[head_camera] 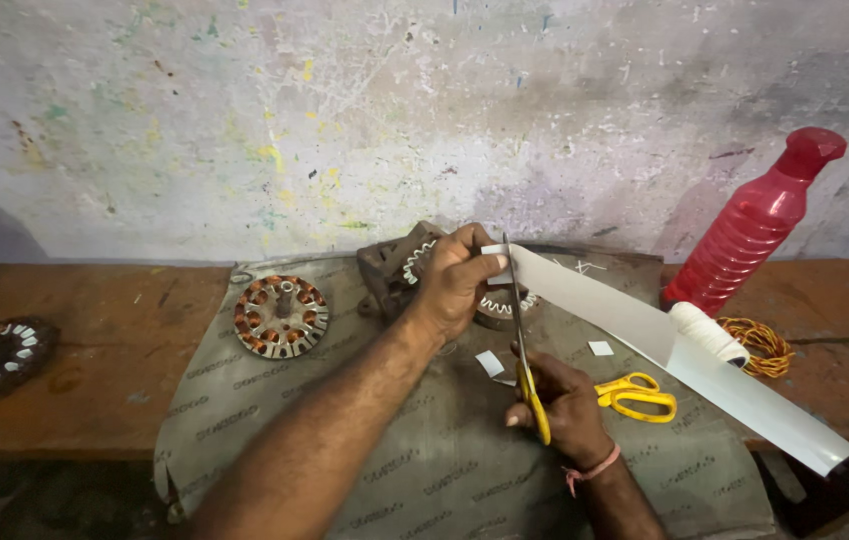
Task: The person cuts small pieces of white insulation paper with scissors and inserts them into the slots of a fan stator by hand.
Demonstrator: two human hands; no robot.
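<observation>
A paint-flecked wall backs the table (95, 350), which I see draped with a grey sheet (425, 460). My left hand (455, 280) has its grip pinching the white strip (645, 330) at its near end. My right hand (565, 405), grip closed through yellow scissors (523, 340), sets blades on the strip just right of that pinch. A red bottle (750, 225) stands far right.

Glossy white paper strip (645, 330), metal scissors (523, 340) — worn wood bench (95, 350)

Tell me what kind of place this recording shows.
Probably a small motor repair workshop: a copper-wound stator lies on a worn wooden bench, the wall is paint-stained, and the right hand scissors a white sheet.
</observation>
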